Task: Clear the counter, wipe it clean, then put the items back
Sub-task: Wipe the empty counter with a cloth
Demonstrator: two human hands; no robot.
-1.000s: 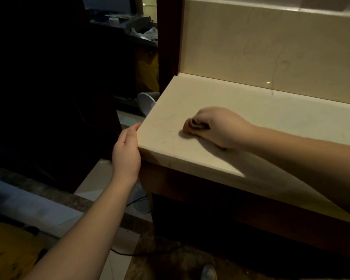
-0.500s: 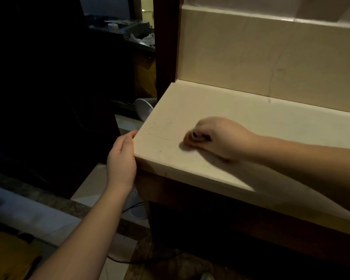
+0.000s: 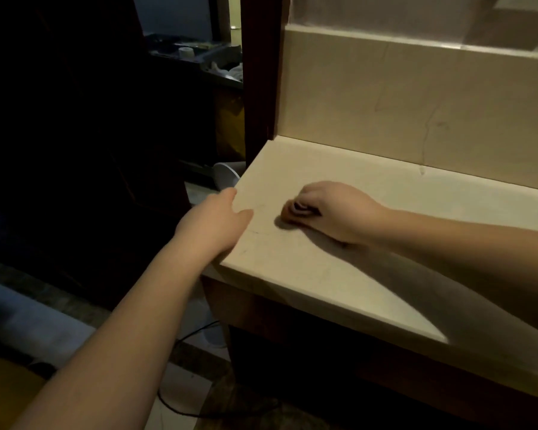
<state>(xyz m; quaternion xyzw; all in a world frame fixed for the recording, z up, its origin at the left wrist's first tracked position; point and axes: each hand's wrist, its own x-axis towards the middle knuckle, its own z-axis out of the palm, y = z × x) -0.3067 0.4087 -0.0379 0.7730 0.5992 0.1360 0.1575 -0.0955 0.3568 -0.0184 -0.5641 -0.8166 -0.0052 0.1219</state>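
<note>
Head view: mid-frame, our right hand [image 3: 333,212] grips a bunched brown cloth [image 3: 294,211] pressed on the counter [image 3: 339,274]. Left of it, our left hand [image 3: 213,220] rests loosely open on the counter's end. Wiping leftwards risks knocking that hand.

I see a cream stone backsplash [image 3: 416,113] rising to a ledge, a dark wooden post [image 3: 258,72] at its left, dim tiled floor [image 3: 184,395] below with a black cable [image 3: 196,333] trailing, and a cluttered dark shelf [image 3: 199,57] further back in shadow
</note>
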